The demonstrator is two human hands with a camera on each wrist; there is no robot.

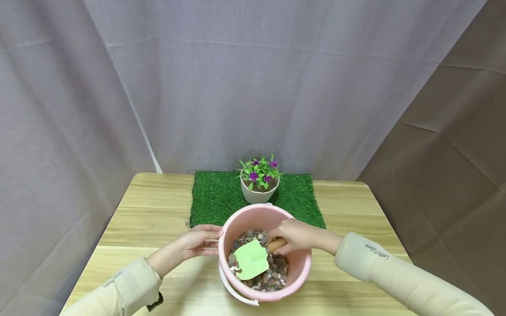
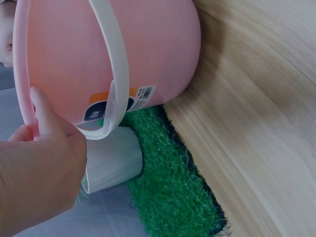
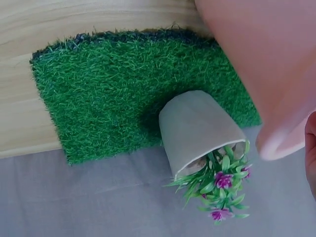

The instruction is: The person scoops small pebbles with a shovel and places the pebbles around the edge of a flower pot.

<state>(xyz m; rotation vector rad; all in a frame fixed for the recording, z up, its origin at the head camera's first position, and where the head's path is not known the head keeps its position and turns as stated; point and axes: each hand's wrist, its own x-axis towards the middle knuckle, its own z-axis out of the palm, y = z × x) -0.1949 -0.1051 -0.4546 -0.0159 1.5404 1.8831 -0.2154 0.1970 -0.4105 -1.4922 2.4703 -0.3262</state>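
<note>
A pink bucket (image 1: 264,209) stands near the front of the table with a layer of mixed pebbles (image 1: 272,281) inside. My left hand (image 1: 197,241) pinches the bucket's rim at its left side; the left wrist view shows the thumb (image 2: 45,111) along the wall below the rim. Reaching over the right side, my right hand (image 1: 294,235) grips the brown handle of a small trowel (image 1: 251,261). Its light green blade lies over the pebbles, inside the bucket. Only an edge of the right hand (image 3: 311,150) shows in the right wrist view, and the trowel is hidden there.
Behind the bucket, a white pot (image 1: 253,196) with purple-flowered plants (image 1: 258,169) stands on a green artificial turf mat (image 1: 215,193). The bucket's white bail handle (image 2: 118,64) hangs down its side. Grey curtains (image 1: 237,87) enclose the wooden table (image 1: 146,219).
</note>
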